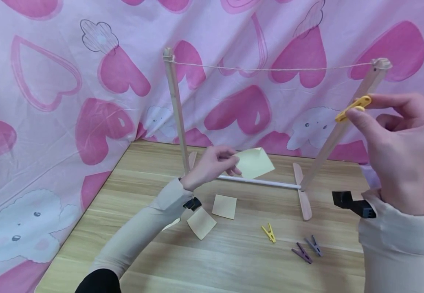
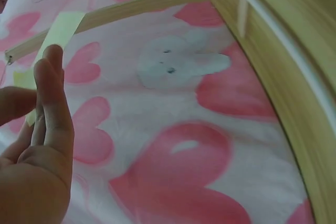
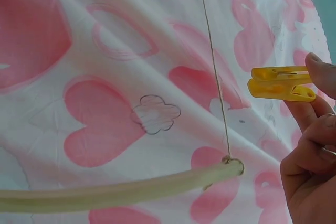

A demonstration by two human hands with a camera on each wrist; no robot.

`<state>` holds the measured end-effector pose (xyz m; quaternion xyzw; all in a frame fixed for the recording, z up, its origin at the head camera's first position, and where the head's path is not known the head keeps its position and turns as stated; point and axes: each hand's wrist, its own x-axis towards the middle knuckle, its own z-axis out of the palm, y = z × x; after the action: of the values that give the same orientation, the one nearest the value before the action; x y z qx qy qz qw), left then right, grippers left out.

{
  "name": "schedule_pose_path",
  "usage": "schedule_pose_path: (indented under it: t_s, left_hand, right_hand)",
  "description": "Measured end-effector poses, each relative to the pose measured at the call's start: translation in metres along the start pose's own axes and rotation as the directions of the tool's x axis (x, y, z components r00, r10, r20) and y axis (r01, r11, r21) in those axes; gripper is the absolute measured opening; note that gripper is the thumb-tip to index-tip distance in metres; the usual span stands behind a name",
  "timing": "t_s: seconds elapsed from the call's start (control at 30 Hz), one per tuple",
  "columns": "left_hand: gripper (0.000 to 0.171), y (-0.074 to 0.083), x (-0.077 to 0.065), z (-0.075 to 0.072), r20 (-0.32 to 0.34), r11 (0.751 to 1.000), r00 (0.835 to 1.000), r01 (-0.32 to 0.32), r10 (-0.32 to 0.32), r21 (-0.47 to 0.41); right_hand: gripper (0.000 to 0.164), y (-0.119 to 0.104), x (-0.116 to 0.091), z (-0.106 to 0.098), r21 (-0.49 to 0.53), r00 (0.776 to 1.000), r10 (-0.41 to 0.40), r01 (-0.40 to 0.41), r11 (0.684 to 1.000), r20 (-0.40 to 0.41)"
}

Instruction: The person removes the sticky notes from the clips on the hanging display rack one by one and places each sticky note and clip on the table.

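Observation:
My left hand (image 1: pixel 215 163) pinches a pale yellow sticky note (image 1: pixel 256 163) by its left edge, over the low white bar (image 1: pixel 263 182) of a wooden frame. In the left wrist view the note (image 2: pixel 64 29) stands between thumb and fingers. Raised at the right, my right hand (image 1: pixel 404 136) pinches a yellow clothespin (image 1: pixel 352 109) by its handle ends, in front of the frame's right post (image 1: pixel 329 142). A thin string (image 1: pixel 270 69) runs between the tops of both posts. In the right wrist view the clothespin (image 3: pixel 281 83) points toward the string (image 3: pixel 214 66).
Two sticky notes (image 1: pixel 224 206) lie on the wooden table (image 1: pixel 233 264), with another partly hidden by my left sleeve. A yellow clothespin (image 1: pixel 269 233), a purple one (image 1: pixel 302 254) and a grey-blue one (image 1: pixel 314 245) lie front right. Behind hangs a pink heart-patterned cloth (image 1: pixel 237 110).

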<state>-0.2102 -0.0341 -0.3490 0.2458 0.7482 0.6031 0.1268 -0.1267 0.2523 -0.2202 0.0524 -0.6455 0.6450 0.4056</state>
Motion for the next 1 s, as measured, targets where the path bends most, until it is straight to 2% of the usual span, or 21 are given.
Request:
schedule_pose_path:
  t_s: [0.03,0.07,0.17,0.23,0.33,0.4,0.5,0.57,0.63,0.7,0.8,0.87,0.93,1.0]
  left_hand:
    - [0.018,-0.003,-0.003,-0.001,0.011,1.0,1.0,0.007,-0.007,0.004]
    - [0.018,-0.007,-0.006,-0.003,0.02,1.0,1.0,0.014,-0.015,0.009]
    - [0.017,-0.016,-0.014,-0.007,0.048,0.999,0.999,0.022,-0.024,0.041]
    - [0.016,-0.023,-0.019,-0.009,0.068,0.998,0.997,0.025,-0.028,0.05]
    - [0.013,-0.032,-0.028,-0.013,0.101,0.997,0.995,0.016,-0.023,0.074]
    - [0.012,-0.04,-0.035,-0.015,0.122,0.996,0.992,0.028,-0.038,0.085]
    - [0.012,-0.052,-0.045,-0.019,0.156,0.99,0.985,0.052,-0.073,0.13]
    - [0.011,-0.06,-0.051,-0.022,0.197,0.981,0.974,0.075,-0.11,0.177]
    - [0.011,-0.066,-0.058,-0.025,0.265,0.971,0.955,0.071,-0.132,0.229]
    - [0.01,-0.073,-0.063,-0.027,0.35,0.955,0.924,0.049,-0.156,0.294]
    - [0.01,-0.083,-0.071,-0.029,0.465,0.918,0.867,-0.02,-0.181,0.396]
    - [0.01,-0.09,-0.075,-0.029,0.508,0.889,0.834,-0.05,-0.214,0.456]
    - [0.01,-0.096,-0.079,-0.029,0.528,0.858,0.814,-0.075,-0.242,0.509]
    - [0.01,-0.101,-0.083,-0.03,0.535,0.832,0.795,-0.071,-0.286,0.551]
  right_hand:
    - [0.033,0.001,-0.003,-0.002,-0.036,1.0,0.008,-0.008,0.999,-0.009]
    - [0.033,0.002,-0.005,-0.004,-0.011,0.999,0.024,-0.024,1.0,-0.024]
    - [0.031,0.004,-0.013,-0.011,-0.099,0.997,0.045,-0.051,0.994,-0.063]
    - [0.031,0.008,-0.018,-0.015,-0.118,0.995,0.054,-0.063,0.991,-0.083]
    - [0.031,0.018,-0.025,-0.023,-0.023,0.995,0.063,-0.065,0.998,-0.076]
    - [0.031,0.026,-0.03,-0.028,-0.034,0.996,0.066,-0.068,0.997,-0.057]
    - [0.031,0.037,-0.041,-0.035,-0.236,0.998,0.068,-0.069,0.969,-0.01]
    - [0.03,0.044,-0.05,-0.038,-0.392,0.996,0.092,-0.079,0.917,0.014]
    - [0.031,0.052,-0.06,-0.042,-0.488,0.992,0.122,-0.091,0.868,0.032]
    - [0.031,0.061,-0.069,-0.046,-0.491,0.987,0.158,-0.119,0.863,0.039]
    - [0.031,0.075,-0.082,-0.052,-0.476,0.976,0.215,-0.172,0.862,0.038]
    - [0.029,0.083,-0.091,-0.055,-0.49,0.964,0.264,-0.211,0.846,0.04]
    - [0.027,0.09,-0.103,-0.056,-0.531,0.946,0.317,-0.235,0.814,0.068]
    - [0.026,0.097,-0.116,-0.056,-0.593,0.923,0.363,-0.222,0.774,0.128]
